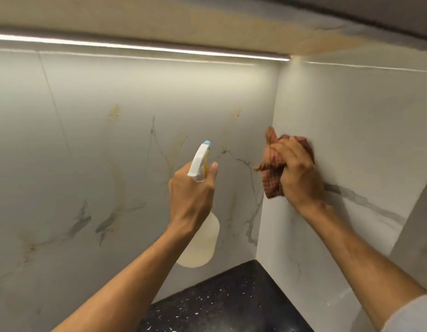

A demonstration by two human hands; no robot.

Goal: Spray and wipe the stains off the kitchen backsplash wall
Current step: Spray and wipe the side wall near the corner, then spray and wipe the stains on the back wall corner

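Stains [116,178] lie left of our hands — left hand [192,188] grips the spray bottle [200,226], nearest them; right hand [296,173] clutches the cloth [271,180].

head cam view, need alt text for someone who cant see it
A person's left hand aims a white spray bottle at a stained marble-look backsplash wall, while the right hand presses a reddish checked cloth against the adjoining side wall near the corner, above a dark speckled countertop.
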